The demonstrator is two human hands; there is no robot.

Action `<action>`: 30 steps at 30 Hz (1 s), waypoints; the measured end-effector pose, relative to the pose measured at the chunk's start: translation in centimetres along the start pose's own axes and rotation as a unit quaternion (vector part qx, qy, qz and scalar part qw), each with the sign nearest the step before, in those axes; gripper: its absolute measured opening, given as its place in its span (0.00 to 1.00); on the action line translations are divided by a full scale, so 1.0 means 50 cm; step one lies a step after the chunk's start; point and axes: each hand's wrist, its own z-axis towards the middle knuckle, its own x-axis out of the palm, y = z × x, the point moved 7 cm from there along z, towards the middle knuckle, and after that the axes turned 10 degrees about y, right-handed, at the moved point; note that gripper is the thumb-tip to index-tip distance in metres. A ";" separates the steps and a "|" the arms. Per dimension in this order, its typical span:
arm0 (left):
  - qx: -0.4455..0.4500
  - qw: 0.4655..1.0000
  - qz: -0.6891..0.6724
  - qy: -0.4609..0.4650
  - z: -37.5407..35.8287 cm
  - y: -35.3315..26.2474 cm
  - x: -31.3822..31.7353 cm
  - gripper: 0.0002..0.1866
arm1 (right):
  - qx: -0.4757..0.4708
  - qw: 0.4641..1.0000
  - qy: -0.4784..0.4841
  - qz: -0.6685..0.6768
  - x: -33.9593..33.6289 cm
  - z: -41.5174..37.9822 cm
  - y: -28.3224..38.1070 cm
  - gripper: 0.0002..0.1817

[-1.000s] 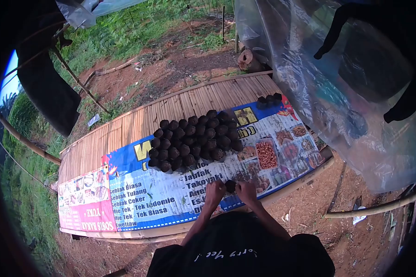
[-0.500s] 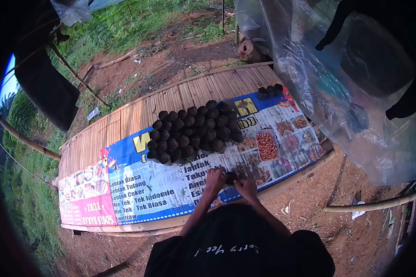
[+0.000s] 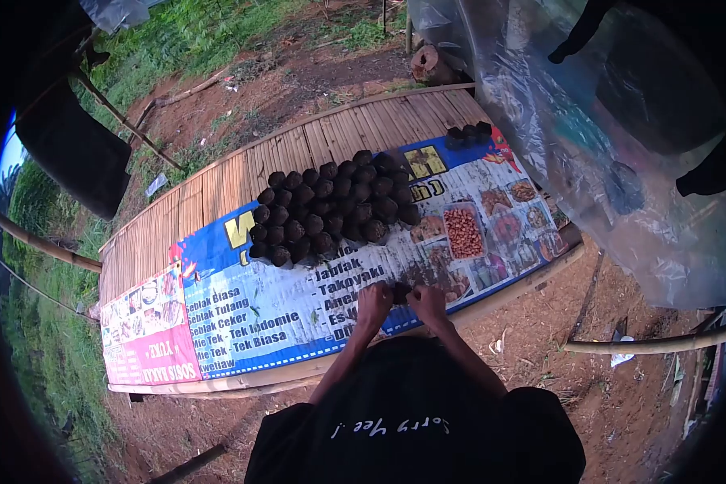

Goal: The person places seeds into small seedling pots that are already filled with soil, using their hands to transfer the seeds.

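Near the front edge of the banner-covered table, a small black bag (image 3: 400,293), apparently filled with dark soil, stands between both hands. My left hand (image 3: 373,304) is closed on its left side. From the right, my right hand (image 3: 427,302) grips its rim with bent fingers. Beyond the hands, a block of several similar soil-filled bags (image 3: 323,208) stands packed tightly together. A clear plastic tub (image 3: 481,252) of reddish-brown seeds (image 3: 462,231) sits to the right of that block. The finer details of the held bag are too small to make out.
Three more black bags (image 3: 468,135) stand at the table's far right corner. A printed banner (image 3: 246,323) covers much of the bamboo-slat table (image 3: 149,238). Clear plastic sheeting (image 3: 532,161) hangs at the right, above a bamboo pole (image 3: 653,344). A log (image 3: 429,64) lies behind.
The view has shifted slightly, so the table sits a little higher in it. Both hands remain at the small bag, and my right hand has drawn slightly closer to it.
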 end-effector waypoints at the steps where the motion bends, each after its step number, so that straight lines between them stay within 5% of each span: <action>1: -0.009 1.000 0.011 0.008 0.007 0.006 0.007 0.04 | -0.010 1.000 -0.003 0.001 -0.006 0.002 0.008 0.13; 12: -0.035 0.998 -0.051 -0.005 -0.012 0.016 -0.003 0.05 | -0.039 0.995 -0.006 0.087 0.002 -0.001 -0.008 0.13; 18: -0.034 0.998 0.024 0.038 -0.014 0.034 0.006 0.05 | -0.050 0.996 -0.015 0.070 0.010 -0.027 -0.014 0.16; 20: -0.018 0.999 0.030 0.006 -0.001 -0.006 -0.032 0.06 | 0.086 0.987 0.053 0.127 0.008 -0.030 -0.020 0.19; 27: 0.028 0.978 0.167 0.119 0.059 -0.016 0.011 0.04 | 0.104 0.981 0.106 0.125 0.079 -0.030 -0.046 0.21; 30: 0.052 0.983 0.160 0.075 0.061 -0.012 0.008 0.06 | 0.085 0.987 0.097 0.092 0.053 -0.029 -0.026 0.18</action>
